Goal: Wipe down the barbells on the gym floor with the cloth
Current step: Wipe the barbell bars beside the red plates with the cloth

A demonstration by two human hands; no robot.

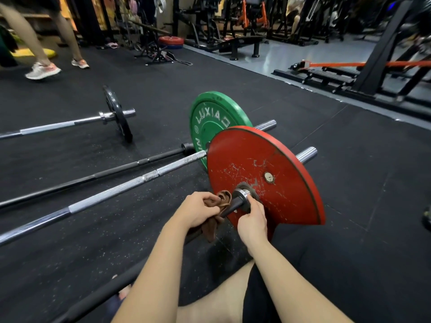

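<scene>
The black gym floor (pixel 349 173) carries several bars side by side. We are on the nearest barbell (pixel 98 297), whose dark shaft runs from our lap up to the scuffed red plate (pixel 286 164). Our right hand (pixel 253 223) has its fingers curled on the steel collar (pixel 242 194), steadying it. Our left hand (pixel 198 212) clenches the brown cloth (pixel 213 228) against the shaft just beside that collar. We judge the plate end is being wiped; next, the cloth should slide back along the shaft under firm pressure.
</scene>
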